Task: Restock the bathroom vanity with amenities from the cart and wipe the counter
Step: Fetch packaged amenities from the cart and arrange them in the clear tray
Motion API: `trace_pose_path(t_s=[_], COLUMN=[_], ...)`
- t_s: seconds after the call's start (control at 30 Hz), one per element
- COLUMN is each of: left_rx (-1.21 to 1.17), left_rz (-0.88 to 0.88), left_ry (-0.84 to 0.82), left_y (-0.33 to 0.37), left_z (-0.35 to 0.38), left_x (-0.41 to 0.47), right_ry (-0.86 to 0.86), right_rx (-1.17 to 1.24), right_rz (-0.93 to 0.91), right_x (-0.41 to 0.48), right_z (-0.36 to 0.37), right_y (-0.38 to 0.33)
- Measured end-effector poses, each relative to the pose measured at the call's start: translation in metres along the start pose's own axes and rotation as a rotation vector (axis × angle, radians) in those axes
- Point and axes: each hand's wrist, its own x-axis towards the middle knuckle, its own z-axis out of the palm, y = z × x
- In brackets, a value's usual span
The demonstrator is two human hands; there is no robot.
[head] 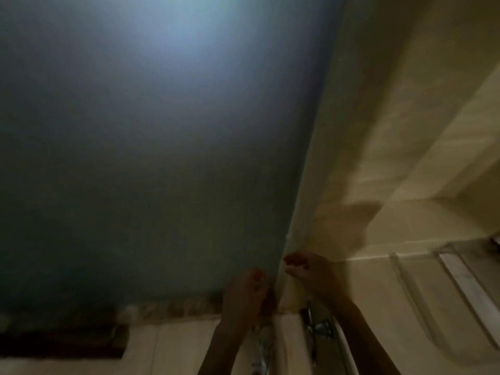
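Cream counter [189,345] shows only as a blurred strip at the bottom, with a chrome tap [318,327] below the hands; no amenities or cloth are visible. Left hand [244,296] and right hand [308,272] are raised together at the mirror edge [284,247], grip unreadable. Probably placing or adjusting something small; next comes reaching back for cart stock.

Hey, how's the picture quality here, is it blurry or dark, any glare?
Head view: dim and soft throughout, with motion blur smearing edges. A pale bluish glow washes the top of the grey-green wall, fading to near black at lower left. The cream tiled wall on the right is brighter, with a soft shadow. Both the left hand and right hand are underexposed; whether they hold anything is unclear.
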Motion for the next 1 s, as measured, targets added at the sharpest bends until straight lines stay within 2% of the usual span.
trace_pose_path(t_s=[0.17,0.5,0.63,0.83,1.0], left_rx=[-0.002,-0.001,-0.05,-0.08,-0.086], left_rz=[-0.134,-0.6,-0.707,-0.822,-0.963], left_ry=[0.195,0.505,0.616,0.753,0.86], left_y=[-0.057,-0.145,-0.162,-0.205,-0.259], left_z=[-0.019,-0.047,-0.055,-0.08,-0.106], left_x=[-0.079,-0.261,-0.311,-0.388,-0.486], right_ry=[-0.176,-0.671,-0.828,-0.895,-0.985], right_rx=[-0.002,-0.107,-0.075,-0.136,-0.128], right_rz=[-0.108,-0.426,-0.455,-0.596,-0.721], right_x=[-0.026,-0.125,-0.161,-0.229,-0.307], right_z=[0.057,0.183,0.214,0.279,0.355], right_y=[-0.025,-0.108,-0.148,-0.195,-0.238])
